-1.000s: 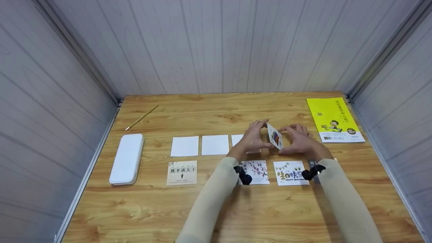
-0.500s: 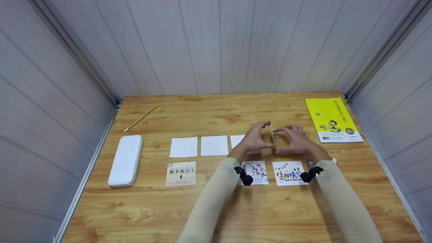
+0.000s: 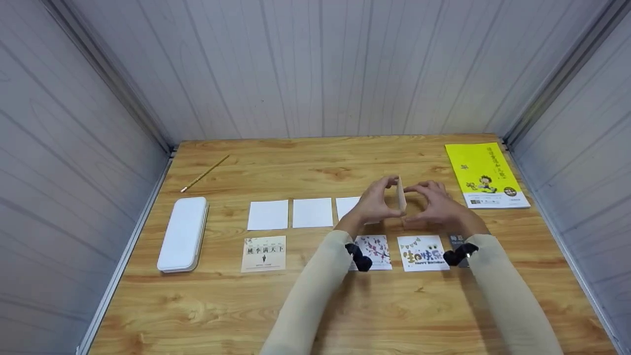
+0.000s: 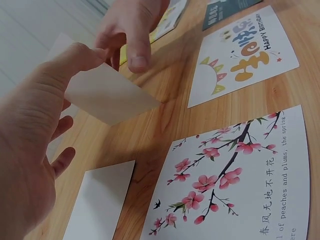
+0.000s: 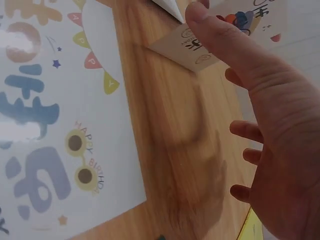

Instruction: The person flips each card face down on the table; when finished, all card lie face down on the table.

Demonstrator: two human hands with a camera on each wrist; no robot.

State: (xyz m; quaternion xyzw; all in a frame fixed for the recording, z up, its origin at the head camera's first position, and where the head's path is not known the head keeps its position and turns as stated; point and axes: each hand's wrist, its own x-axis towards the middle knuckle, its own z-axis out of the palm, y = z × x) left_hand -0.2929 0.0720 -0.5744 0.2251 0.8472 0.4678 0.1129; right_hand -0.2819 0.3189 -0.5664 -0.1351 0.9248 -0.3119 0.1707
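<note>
My left hand (image 3: 377,202) pinches a square greeting card (image 3: 401,195) by its edges between thumb and fingers, holding it on end above the table. Its plain side faces the left hand; coloured print on the card (image 5: 235,25) shows in the right wrist view. Close at the card's right side is my right hand (image 3: 436,204), thumb and fingers spread apart and loosely bent. In the left wrist view, the right thumb (image 4: 138,52) stands free beyond the card's edge. Nearer me lie a blossom card (image 3: 375,251) and a birthday card (image 3: 423,254).
Blank white cards (image 3: 268,215) lie in a row, the third partly behind the left hand. A beige lettered card (image 3: 263,261) and a dark card (image 3: 456,240) are in the front row. Around them are a white case (image 3: 182,234), a pencil (image 3: 206,172) and a yellow booklet (image 3: 480,172).
The held card has turned about its upright axis: its printed face showed first, then its edge, now its plain side. The right hand's fingers have come slightly away from it.
</note>
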